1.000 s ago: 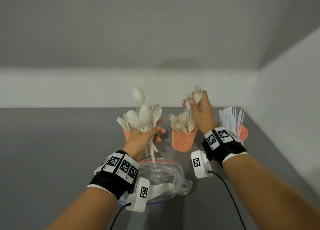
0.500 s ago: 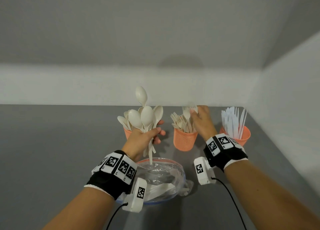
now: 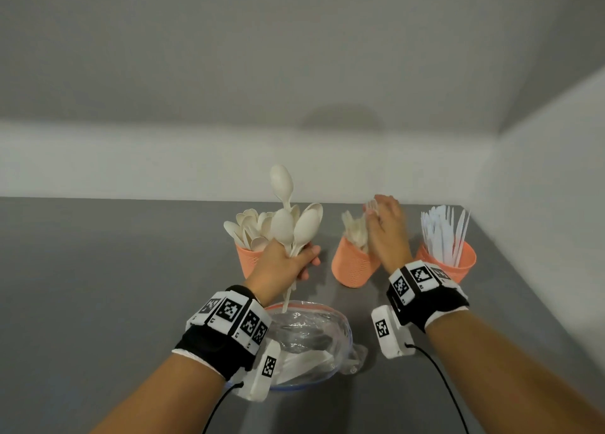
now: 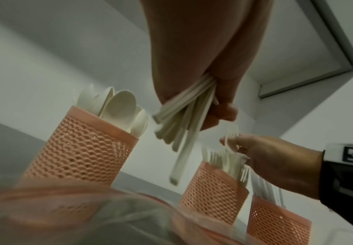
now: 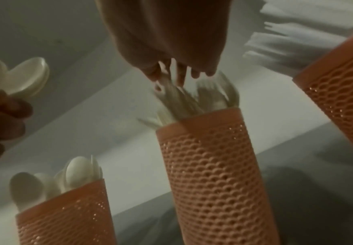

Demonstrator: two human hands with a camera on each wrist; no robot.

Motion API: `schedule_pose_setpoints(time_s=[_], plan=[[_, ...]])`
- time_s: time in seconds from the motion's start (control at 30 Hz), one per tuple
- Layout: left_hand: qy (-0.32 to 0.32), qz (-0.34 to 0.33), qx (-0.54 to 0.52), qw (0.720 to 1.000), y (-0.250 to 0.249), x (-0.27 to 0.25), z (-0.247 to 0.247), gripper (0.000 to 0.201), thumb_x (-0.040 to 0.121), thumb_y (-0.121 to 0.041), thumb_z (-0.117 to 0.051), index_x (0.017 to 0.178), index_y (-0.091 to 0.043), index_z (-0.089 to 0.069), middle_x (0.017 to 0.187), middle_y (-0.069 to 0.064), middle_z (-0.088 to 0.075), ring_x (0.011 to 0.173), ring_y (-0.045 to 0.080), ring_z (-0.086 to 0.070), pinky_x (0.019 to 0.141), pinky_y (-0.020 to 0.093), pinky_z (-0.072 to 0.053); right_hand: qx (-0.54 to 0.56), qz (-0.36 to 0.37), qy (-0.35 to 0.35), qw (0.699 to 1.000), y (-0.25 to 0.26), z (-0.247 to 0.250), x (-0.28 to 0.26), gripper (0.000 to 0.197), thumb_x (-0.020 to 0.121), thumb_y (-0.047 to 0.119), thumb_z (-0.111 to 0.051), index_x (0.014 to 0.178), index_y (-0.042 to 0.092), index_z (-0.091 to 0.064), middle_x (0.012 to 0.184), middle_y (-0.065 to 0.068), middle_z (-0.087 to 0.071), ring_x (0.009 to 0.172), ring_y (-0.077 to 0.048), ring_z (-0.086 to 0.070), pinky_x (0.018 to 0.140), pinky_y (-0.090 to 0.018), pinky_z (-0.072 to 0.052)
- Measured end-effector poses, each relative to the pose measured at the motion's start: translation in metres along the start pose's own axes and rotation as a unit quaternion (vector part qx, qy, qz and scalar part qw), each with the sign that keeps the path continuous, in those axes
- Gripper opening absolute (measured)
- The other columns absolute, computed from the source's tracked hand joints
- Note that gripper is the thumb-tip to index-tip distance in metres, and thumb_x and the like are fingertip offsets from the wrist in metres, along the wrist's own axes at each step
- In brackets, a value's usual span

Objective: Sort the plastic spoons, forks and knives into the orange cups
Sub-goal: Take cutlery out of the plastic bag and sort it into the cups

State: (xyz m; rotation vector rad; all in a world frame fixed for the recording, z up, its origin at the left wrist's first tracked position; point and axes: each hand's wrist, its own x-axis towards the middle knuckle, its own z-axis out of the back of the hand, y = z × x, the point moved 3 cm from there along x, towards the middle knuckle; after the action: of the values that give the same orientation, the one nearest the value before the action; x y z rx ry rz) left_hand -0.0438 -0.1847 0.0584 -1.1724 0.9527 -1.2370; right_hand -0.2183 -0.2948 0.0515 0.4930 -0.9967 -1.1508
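My left hand grips a bunch of white spoons by their handles, bowls up, just in front of the left orange cup, which holds several spoons. My right hand is over the middle orange cup, which leans left and is full of forks. Its fingertips point down and pinch a fork among them. The right orange cup holds several white knives.
A clear plastic zip bag with some white cutlery lies on the grey table, under my left wrist. A white wall runs close along the right of the cups and another behind them.
My right hand came down from above the middle cup with its forks and now sits at the cup's mouth. The cup has tipped left. The left hand with the spoons barely moved.
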Motion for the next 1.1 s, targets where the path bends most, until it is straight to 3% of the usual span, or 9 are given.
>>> schedule_pose_setpoints(time_s=[0.07,0.2,0.33,0.53,0.7,0.77,0.83,0.97,1.1], plan=[[-0.016,-0.016,0.022,1.000,-0.002,0.000,0.001,0.015,0.089,-0.013,-0.060,0.074,-0.014,-0.057,0.062,-0.004,-0.060,0.039,0.002,-0.047,0.051,0.024,-0.044,-0.087,0.004,0.032,0.996,-0.001,0.000,0.001,0.019,0.090,0.011,-0.046,0.080,0.003,-0.060,0.137,-0.013,-0.043,0.134,-0.031,-0.030,0.112,-0.047,-0.025],[-0.028,-0.033,0.016,0.999,-0.004,0.000,0.004,0.010,0.089,-0.010,-0.059,0.080,-0.007,-0.059,0.061,-0.001,-0.058,0.037,0.000,-0.046,0.045,0.012,-0.042,-0.172,0.026,0.094,0.980,0.013,0.002,0.007,0.029,0.087,0.008,-0.048,0.111,0.004,-0.063,0.139,-0.014,-0.041,0.139,-0.030,-0.024,0.116,-0.047,-0.017],[0.013,-0.047,0.037,0.998,-0.006,-0.001,0.004,0.019,0.089,-0.012,-0.060,0.072,-0.018,-0.056,0.062,-0.002,-0.058,0.037,0.000,-0.045,0.045,0.012,-0.041,0.057,0.053,0.058,0.995,0.066,0.007,0.005,0.028,0.093,0.012,-0.044,0.118,0.014,-0.057,0.125,-0.003,-0.050,0.115,-0.011,-0.047,0.102,-0.022,-0.037],[0.117,-0.020,0.011,0.993,-0.008,-0.007,-0.003,0.011,0.086,-0.011,-0.064,0.079,-0.014,-0.056,0.050,-0.007,-0.057,0.043,0.004,-0.050,0.049,0.017,-0.045,0.268,0.030,0.311,0.911,0.127,-0.007,-0.010,0.023,0.098,0.019,-0.041,0.116,0.031,-0.050,0.091,-0.008,-0.064,0.084,-0.017,-0.063,0.078,-0.027,-0.052],[0.073,-0.003,-0.036,0.997,-0.011,-0.005,0.008,0.008,0.088,-0.014,-0.061,0.083,-0.008,-0.058,0.053,-0.003,-0.055,0.045,0.007,-0.053,0.053,0.021,-0.047,0.253,-0.027,0.302,0.919,0.105,-0.021,-0.021,0.022,0.097,0.038,-0.038,0.108,0.035,-0.058,0.104,0.001,-0.059,0.097,-0.016,-0.054,0.088,-0.033,-0.044],[0.015,-0.008,0.001,1.000,-0.006,0.004,0.016,0.010,0.087,-0.016,-0.064,0.090,-0.006,-0.062,0.053,-0.006,-0.055,0.045,0.007,-0.052,0.053,0.023,-0.046,0.287,-0.073,0.304,0.905,0.098,-0.031,-0.029,0.046,0.086,0.059,-0.043,0.127,0.038,-0.044,0.129,0.000,-0.053,0.118,-0.019,-0.051,0.098,-0.038,-0.044],[-0.052,-0.025,0.045,0.997,-0.007,0.010,0.020,0.018,0.082,-0.015,-0.064,0.098,-0.008,-0.062,0.065,-0.005,-0.063,0.057,0.010,-0.060,0.057,0.024,-0.051,0.340,-0.128,0.291,0.885,0.096,-0.043,-0.038,0.068,0.080,0.045,-0.058,0.138,0.029,-0.027,0.133,-0.009,-0.051,0.119,-0.022,-0.053,0.093,-0.032,-0.047],[-0.062,-0.060,0.100,0.991,-0.019,0.008,0.006,0.014,0.089,-0.001,-0.051,0.096,-0.012,-0.055,0.086,-0.002,-0.056,0.082,0.007,-0.055,0.069,0.006,-0.044,0.361,-0.187,0.240,0.881,0.097,-0.068,-0.049,0.058,0.075,0.015,-0.074,0.126,0.002,-0.048,0.113,-0.016,-0.065,0.109,-0.024,-0.063,0.094,-0.036,-0.050],[0.052,-0.115,0.225,0.966,-0.015,-0.003,0.007,0.062,0.078,-0.010,-0.070,0.132,-0.009,-0.039,0.119,0.003,-0.053,0.113,0.015,-0.051,0.091,0.018,-0.040,0.453,-0.258,0.125,0.844,0.097,-0.065,-0.033,0.027,0.078,0.004,-0.069,0.103,-0.003,-0.060,0.078,-0.013,-0.064,0.069,-0.020,-0.067,0.074,-0.038,-0.057]])
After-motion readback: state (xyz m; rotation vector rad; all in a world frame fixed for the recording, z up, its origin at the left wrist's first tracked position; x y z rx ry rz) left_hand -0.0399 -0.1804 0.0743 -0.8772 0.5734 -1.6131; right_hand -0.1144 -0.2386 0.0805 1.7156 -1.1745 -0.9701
